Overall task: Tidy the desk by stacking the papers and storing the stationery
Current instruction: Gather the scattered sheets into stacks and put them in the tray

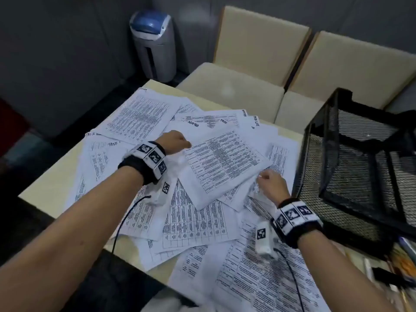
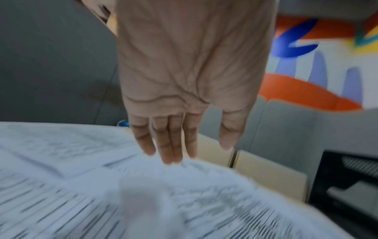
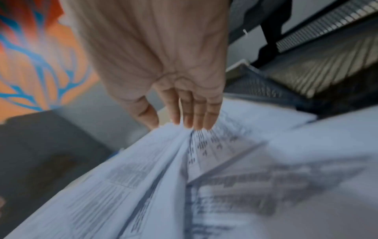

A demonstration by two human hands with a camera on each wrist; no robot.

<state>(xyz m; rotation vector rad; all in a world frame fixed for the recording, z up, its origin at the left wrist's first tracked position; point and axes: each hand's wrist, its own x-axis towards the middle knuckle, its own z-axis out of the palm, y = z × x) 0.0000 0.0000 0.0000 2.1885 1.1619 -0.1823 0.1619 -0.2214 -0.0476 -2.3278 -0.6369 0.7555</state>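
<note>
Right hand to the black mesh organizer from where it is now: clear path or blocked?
Probably yes. The right hand sits at the papers' edge, beside the mesh organizer, with nothing visible between. But its fingers are pinching sheets, so it would need to release them first.

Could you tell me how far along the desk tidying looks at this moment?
Nothing looks done: the printed papers lie fanned over the desk. In hand: the left hand and right hand gather a top sheet by its edges. Left: stacking every sheet and storing the stationery beside the black mesh organiser.
</note>
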